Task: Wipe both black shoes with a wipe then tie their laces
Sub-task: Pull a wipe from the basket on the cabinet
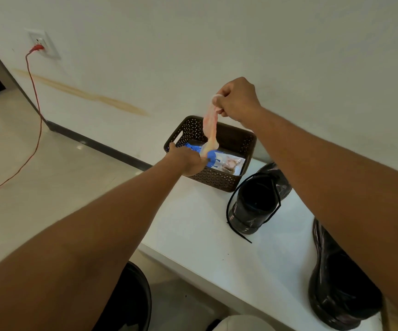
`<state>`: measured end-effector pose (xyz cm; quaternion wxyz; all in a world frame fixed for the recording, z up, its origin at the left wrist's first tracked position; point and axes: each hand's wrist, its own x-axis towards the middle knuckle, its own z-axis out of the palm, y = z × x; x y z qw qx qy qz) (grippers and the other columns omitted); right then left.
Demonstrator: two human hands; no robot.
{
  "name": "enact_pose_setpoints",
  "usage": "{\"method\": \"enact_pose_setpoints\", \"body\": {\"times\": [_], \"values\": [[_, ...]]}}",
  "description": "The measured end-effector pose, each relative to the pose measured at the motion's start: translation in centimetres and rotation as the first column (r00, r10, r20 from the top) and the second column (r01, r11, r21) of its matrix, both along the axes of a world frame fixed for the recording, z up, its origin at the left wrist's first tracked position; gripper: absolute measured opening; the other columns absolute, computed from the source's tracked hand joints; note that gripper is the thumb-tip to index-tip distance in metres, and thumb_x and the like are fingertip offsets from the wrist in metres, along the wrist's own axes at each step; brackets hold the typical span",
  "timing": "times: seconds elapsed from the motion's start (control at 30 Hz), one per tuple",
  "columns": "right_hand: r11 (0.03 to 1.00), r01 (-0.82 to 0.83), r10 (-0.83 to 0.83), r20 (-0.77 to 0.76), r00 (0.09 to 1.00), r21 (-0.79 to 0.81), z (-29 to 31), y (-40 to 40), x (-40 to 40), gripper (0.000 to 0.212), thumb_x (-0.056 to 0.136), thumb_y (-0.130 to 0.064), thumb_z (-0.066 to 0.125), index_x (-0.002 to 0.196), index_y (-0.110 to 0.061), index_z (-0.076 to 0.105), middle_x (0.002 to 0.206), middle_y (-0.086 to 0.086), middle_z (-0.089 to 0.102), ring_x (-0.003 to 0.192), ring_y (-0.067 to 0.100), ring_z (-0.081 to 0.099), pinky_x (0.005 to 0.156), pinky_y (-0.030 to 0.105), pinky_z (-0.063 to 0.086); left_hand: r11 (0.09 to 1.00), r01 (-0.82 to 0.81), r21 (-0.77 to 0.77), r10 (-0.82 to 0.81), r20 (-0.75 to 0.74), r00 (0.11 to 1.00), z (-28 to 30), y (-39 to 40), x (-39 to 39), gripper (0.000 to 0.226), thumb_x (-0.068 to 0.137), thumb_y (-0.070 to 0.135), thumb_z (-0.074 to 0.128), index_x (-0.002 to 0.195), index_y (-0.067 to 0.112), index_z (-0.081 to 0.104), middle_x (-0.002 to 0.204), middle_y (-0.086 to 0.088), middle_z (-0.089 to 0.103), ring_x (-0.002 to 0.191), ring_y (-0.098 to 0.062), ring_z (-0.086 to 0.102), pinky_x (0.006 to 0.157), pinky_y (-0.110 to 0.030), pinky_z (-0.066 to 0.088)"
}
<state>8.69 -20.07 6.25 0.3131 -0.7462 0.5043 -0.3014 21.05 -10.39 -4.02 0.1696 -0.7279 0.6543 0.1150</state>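
Note:
A brown perforated basket (226,181) stands on the white table (207,225) and holds a blue-and-white pack of wipes (226,163). My left hand (188,158) grips the pack's left end inside the basket. My right hand (237,99) is raised above the basket and pinches a pale wipe (210,126) that stretches down to the pack. One black shoe (257,201) with loose laces stands right of the basket. The second black shoe (338,283) lies near the table's front right, partly hidden by my right forearm.
The table ends at a front-left edge (169,256); below it are a dark round stool or bin (133,299) and the tiled floor. An orange cable (34,111) runs from a wall socket down across the floor at left. The wall stands just behind the basket.

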Motion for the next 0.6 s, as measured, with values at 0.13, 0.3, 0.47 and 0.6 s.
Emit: {"method": "enact_pose_setpoints", "body": {"times": [0.13,0.3,0.47,0.6], "values": [[1.000,-0.008,0.008,0.041,0.999,-0.003,2.1,0.5,-0.9,0.009,0.093,-0.008,0.071,0.094,-0.001,0.076,0.087,0.011,0.076,0.074,0.019,0.076,0.072,0.034,0.065,0.999,-0.044,-0.006,0.043,-0.070,0.997,-0.1,0.2,0.0,0.053,0.104,0.036,0.015,0.155,0.028,0.025,0.151,-0.017,0.040,0.135,-0.041,0.039,0.111,-0.072,0.010],[0.996,-0.017,0.005,0.132,0.991,0.088,4.4,1.7,-3.1,0.015,0.093,-0.011,0.067,0.100,0.001,0.073,0.099,0.013,0.076,0.082,0.020,0.074,0.076,0.035,0.062,0.993,-0.029,-0.114,0.015,-0.126,0.992,1.1,1.6,-0.9,0.048,0.105,0.033,0.018,0.136,0.019,0.052,0.137,-0.014,0.054,0.125,-0.033,0.048,0.110,-0.066,0.021],[0.972,-0.069,0.007,0.268,0.963,0.223,6.1,4.4,-6.5,0.009,0.098,-0.015,0.061,0.099,-0.009,0.067,0.098,0.007,0.073,0.091,0.021,0.074,0.091,0.039,0.059,0.902,-0.173,-0.396,-0.003,-0.406,0.914,1.7,2.6,-1.0,0.037,0.099,0.038,0.033,0.116,0.020,0.061,0.104,-0.002,0.065,0.100,-0.023,0.061,0.088,-0.045,0.044],[0.951,-0.096,-0.018,0.363,0.932,0.293,6.8,6.9,-9.8,0.010,0.100,-0.013,0.057,0.095,-0.010,0.064,0.092,0.009,0.071,0.088,0.026,0.073,0.094,0.043,0.061,0.803,-0.522,-0.289,-0.027,-0.892,0.452,4.8,4.5,-4.3,0.040,0.104,0.025,0.035,0.141,0.017,0.047,0.109,0.001,0.059,0.086,-0.004,0.058,0.074,-0.022,0.045]]}}
